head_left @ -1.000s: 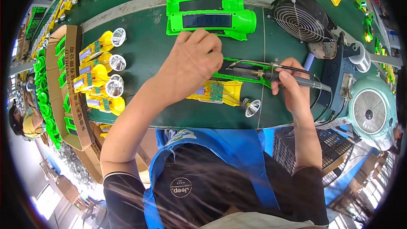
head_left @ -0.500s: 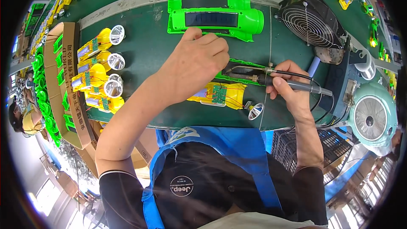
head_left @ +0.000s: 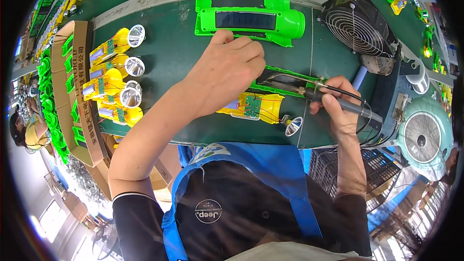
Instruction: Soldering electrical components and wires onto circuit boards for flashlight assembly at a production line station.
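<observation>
My right hand (head_left: pixel 340 105) grips a soldering iron (head_left: pixel 352 107) with a thin metal tube and black cable along it. Its front end lies over an open green housing half (head_left: pixel 284 83). My left hand (head_left: pixel 232 70) is closed over the left end of that housing; whatever its fingers hold is hidden below them. Just nearer to me lies a yellow flashlight body (head_left: pixel 266 104) with a green circuit board (head_left: pixel 252 106), thin wires and a silver reflector (head_left: pixel 293 126). Beyond my left hand are green housings (head_left: pixel 295 24) with dark solar panels.
Several yellow flashlight assemblies (head_left: pixel 112 87) lie at the left beside a cardboard box (head_left: pixel 87 111) of green parts. A black fan (head_left: pixel 357 24) stands at the far right, with a solder spool (head_left: pixel 419 82) and a pale green round fan (head_left: pixel 420 135) nearer. A person (head_left: pixel 36 130) sits far left.
My right hand has drawn back a little to the right and toward me with the soldering iron. The left hand keeps its place by the housing. The whole view has shifted slightly.
</observation>
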The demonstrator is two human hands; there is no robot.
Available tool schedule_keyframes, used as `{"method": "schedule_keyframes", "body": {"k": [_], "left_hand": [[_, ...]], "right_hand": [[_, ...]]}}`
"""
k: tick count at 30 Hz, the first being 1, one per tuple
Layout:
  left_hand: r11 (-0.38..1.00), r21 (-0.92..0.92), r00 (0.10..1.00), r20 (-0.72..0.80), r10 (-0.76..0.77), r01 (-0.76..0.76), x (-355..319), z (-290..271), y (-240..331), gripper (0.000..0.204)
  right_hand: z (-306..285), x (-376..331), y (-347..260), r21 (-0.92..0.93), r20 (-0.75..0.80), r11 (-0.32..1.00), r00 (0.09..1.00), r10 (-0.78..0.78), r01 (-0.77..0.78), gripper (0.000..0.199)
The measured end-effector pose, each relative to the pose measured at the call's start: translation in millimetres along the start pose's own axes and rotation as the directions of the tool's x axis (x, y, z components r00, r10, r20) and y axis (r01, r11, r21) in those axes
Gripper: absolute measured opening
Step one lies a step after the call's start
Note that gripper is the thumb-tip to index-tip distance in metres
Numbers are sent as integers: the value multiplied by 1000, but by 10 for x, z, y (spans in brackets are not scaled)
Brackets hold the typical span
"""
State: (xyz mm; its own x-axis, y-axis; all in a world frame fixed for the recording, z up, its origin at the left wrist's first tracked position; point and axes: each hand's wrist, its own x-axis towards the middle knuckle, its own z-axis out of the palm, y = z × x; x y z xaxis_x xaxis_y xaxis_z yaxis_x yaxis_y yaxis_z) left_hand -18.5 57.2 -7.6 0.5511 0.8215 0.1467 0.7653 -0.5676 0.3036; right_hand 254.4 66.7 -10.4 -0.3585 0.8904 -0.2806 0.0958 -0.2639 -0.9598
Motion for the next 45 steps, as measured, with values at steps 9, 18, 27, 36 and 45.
{"method": "schedule_keyframes", "body": {"k": [9, 18, 27, 36, 45], "left_hand": [[1000, 8, 1000, -10, 6, -6, 20, -8, 18, 13], [999, 38, 999, 47, 6, -8, 50, -47, 27, 12], [1000, 22, 997, 79, 0, -1, 69, -56, 17, 11], [994, -107, 998, 62, 4, 2, 69, -128, 9, 15], [991, -68, 986, -117, -122, 114, -147, 78, 550, 21]], "right_hand": [[-74, -74, 242, 82, -122, 969, 967, -222, 233, 27], [-167, -184, 295, 51, -221, 950, 931, -289, 307, 33], [-215, -232, 310, 95, -240, 938, 922, -304, 334, 36], [-242, -239, 331, 117, -269, 941, 923, -277, 317, 36], [-68, 104, 349, 169, -284, 846, 847, -449, 505, 27]]}}
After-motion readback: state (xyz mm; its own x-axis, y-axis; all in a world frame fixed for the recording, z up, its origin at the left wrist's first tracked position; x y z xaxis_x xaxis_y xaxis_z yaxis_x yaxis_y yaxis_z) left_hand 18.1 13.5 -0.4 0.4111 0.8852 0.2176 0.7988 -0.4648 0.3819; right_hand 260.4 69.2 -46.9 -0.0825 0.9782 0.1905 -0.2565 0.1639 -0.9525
